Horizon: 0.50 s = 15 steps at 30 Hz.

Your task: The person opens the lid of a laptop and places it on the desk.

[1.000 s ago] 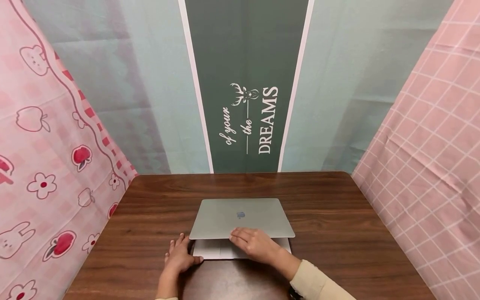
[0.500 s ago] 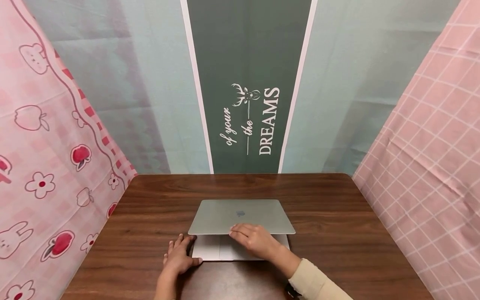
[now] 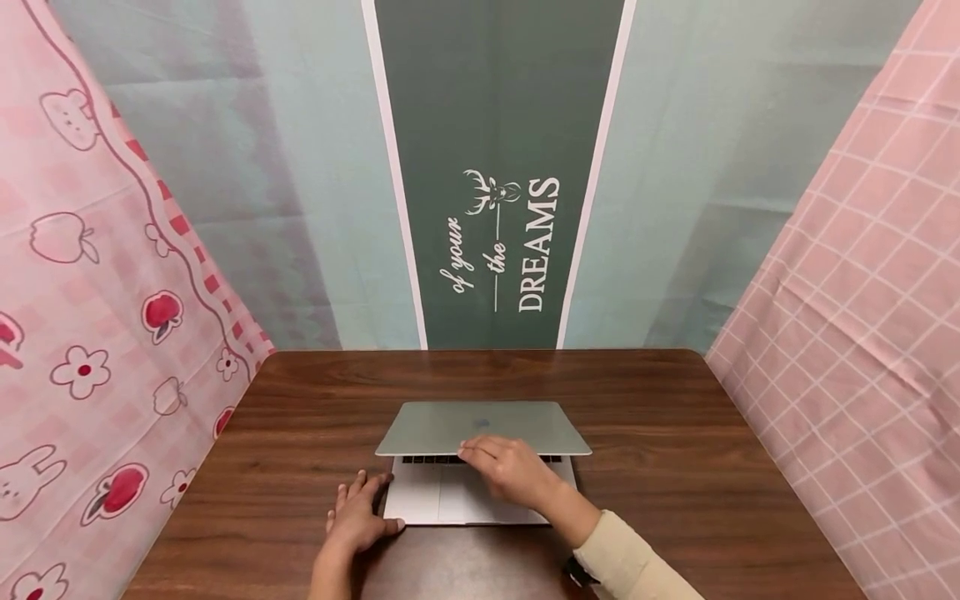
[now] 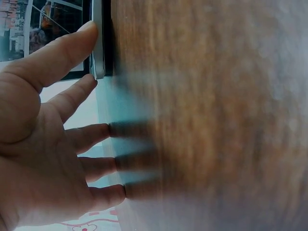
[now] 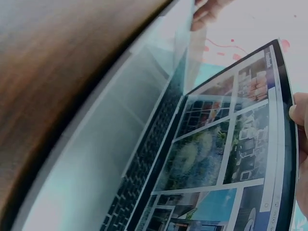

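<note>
A silver laptop [image 3: 412, 496] stands on the table with its lid [image 3: 427, 429] partly raised. My right hand [image 3: 510, 475] grips the middle of the lid's front edge, fingers on the outer face. In the right wrist view the thumb [image 5: 297, 114] lies on the screen's border. The screen [image 5: 202, 154] is lit and shows a grid of pictures; below it runs the black keyboard [image 5: 149, 163]. At the base's left side my left hand [image 3: 356, 517] rests with fingers spread, its thumb against the front left corner. The left wrist view shows these fingers [image 4: 96, 168] straight, tips on the table.
The brown wooden table [image 3: 675, 467] extends around the laptop on every side. Behind it hangs a grey-green curtain [image 3: 517, 100] with white lettering. Pink patterned cloths hang to the left [image 3: 112, 333] and right [image 3: 862, 333].
The right hand has lifted the laptop lid's front edge higher, and a strip of keyboard now shows beneath it. The left hand has stayed at the corner.
</note>
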Motion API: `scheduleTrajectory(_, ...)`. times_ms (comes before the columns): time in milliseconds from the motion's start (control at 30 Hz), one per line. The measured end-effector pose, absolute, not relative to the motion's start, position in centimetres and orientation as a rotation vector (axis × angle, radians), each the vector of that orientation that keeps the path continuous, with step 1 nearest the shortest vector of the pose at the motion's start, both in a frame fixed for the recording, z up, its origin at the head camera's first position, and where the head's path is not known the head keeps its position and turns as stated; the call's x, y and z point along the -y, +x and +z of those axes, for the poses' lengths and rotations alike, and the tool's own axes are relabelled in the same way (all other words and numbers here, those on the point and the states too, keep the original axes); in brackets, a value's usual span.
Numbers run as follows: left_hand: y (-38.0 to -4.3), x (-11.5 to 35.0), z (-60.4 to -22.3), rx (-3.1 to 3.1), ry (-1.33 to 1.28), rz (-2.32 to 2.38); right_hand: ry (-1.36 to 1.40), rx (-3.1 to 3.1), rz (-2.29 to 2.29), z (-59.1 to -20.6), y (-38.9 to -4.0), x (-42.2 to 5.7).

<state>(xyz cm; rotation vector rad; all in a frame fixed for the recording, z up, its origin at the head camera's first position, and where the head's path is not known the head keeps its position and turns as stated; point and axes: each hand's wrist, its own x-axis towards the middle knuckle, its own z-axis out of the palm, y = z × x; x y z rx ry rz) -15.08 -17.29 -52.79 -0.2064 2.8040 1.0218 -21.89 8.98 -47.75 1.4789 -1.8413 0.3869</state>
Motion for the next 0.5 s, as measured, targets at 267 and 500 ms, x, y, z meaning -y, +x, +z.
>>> scheduleTrajectory(267, -15.1, 17.1, -52.9, -2.81, -0.206, 1.009, 1.454, 1.913, 0.493, -46.6, -22.7, -9.1)
scheduleTrajectory(500, -15.0, 17.1, -52.9, -2.815, -0.206, 0.997, 1.465, 1.996, 0.532, -45.3, -23.5, -9.1)
